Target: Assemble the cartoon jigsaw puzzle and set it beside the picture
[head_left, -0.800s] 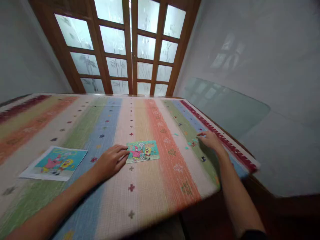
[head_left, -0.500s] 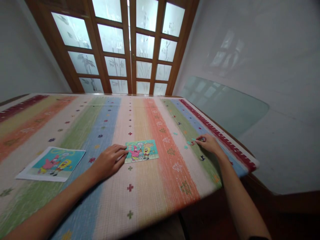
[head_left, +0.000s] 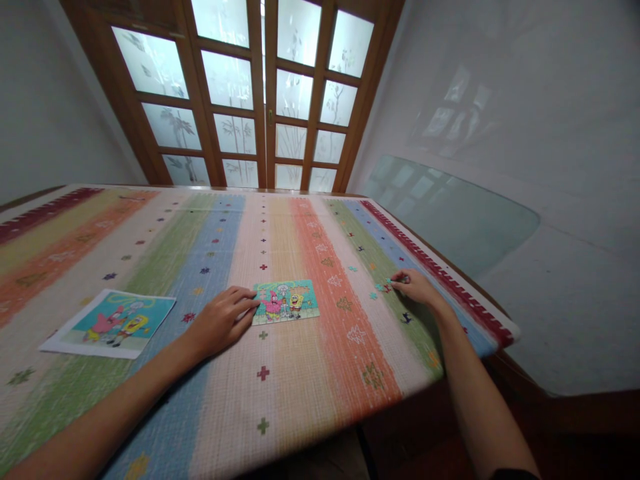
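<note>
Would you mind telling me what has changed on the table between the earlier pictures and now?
The right hand went from flat, fingers spread, to fingertips drawn together on a small loose puzzle piece near the cloth's right edge; whether it grips it is unclear. The left hand stayed against the left edge of the assembled puzzle, and the printed picture sheet stayed where it lay.

cloth (head_left: 300,393): woven, rough, matt stripes; puzzle (head_left: 285,301): smooth card, a bit shiny; picture sheet (head_left: 111,323): smooth paper; door (head_left: 265,100): brown wood, frosted glass
</note>
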Motion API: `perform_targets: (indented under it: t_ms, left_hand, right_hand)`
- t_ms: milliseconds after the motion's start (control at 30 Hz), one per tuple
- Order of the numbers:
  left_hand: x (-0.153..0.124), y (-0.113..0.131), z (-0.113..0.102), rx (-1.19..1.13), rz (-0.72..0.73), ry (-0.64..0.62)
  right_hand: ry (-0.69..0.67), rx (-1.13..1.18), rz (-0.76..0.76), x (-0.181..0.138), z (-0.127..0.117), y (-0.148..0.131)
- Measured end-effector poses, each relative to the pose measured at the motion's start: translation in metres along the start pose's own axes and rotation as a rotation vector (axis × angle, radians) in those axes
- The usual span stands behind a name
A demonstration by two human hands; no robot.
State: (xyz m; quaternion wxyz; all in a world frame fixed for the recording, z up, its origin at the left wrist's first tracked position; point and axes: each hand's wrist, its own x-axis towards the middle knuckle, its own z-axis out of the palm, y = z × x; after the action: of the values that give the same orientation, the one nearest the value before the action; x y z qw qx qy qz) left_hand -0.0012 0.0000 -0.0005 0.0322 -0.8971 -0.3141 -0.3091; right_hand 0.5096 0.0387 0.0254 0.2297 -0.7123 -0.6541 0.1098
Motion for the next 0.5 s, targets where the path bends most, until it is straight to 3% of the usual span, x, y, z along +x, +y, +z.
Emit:
perform_targets:
  t_ms: [233,433,500]
  left_hand:
    - [0.000,0.001,0.000,-0.012,-0.011,0.001]
    - [0.000,0.001,-0.001,-0.016,-0.023,-0.006]
    - [0.000,0.001,-0.001,-0.021,-0.032,-0.007]
  right_hand:
    - [-0.074,0.107,-0.072,0.007,0.003,-0.030]
    - [-0.248,0.260,-0.300,0.005,0.034,-0.103]
    - [-0.362,0.315,-0.425,0.003,0.047,-0.129]
